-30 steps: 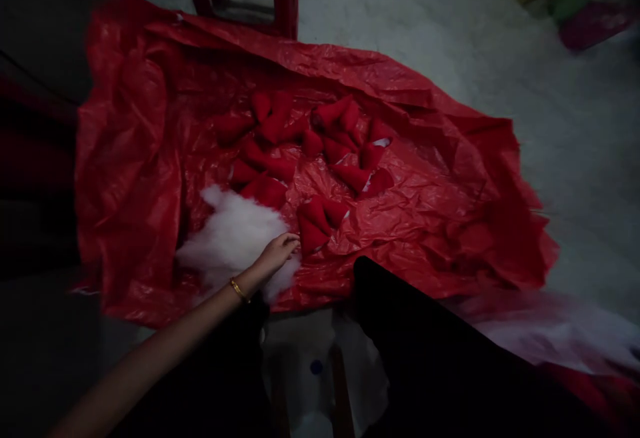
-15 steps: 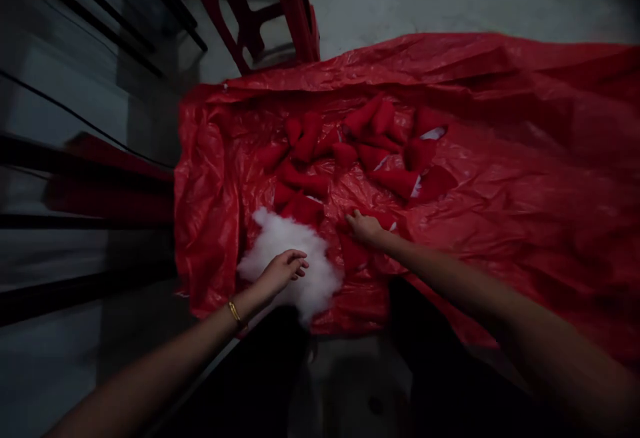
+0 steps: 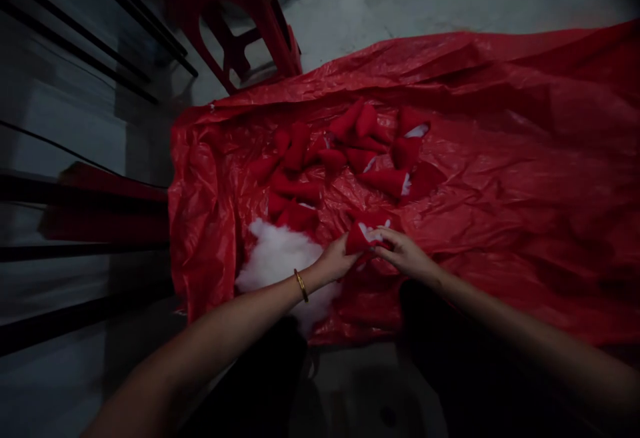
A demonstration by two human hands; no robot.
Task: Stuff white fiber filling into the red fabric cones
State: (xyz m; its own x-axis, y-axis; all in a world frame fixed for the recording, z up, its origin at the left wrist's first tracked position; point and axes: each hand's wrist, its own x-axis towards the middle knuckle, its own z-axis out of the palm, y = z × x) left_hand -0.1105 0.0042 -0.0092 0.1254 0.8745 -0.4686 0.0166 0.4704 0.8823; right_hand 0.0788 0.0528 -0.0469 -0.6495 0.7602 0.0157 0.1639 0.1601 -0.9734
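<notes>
My left hand (image 3: pixel 339 258) is closed around the near side of a red cloth cone (image 3: pixel 356 239), whose open end shows white stuffing (image 3: pixel 370 233). At that open end, the fingers of my right hand (image 3: pixel 403 255) pinch the edge; whether they grip cloth or stuffing is hard to see in the dim light. Beneath my left wrist lies a fluffy heap of white fibre stuffing (image 3: pixel 285 255). Several more red cloth cones (image 3: pixel 383 181) lie scattered beyond my hands, some with white showing at their open ends.
A crumpled red plastic sheet (image 3: pixel 500 225) covers the floor under everything. A red plastic stool (image 3: pixel 285 45) stands past its far left edge. Dark metal bars (image 3: pixel 80 251) run along the left side. My legs are at the near edge.
My left hand has moved right from above the stuffing heap and now holds a red cone. My right hand has lifted from the pile and come to the cone's open end.
</notes>
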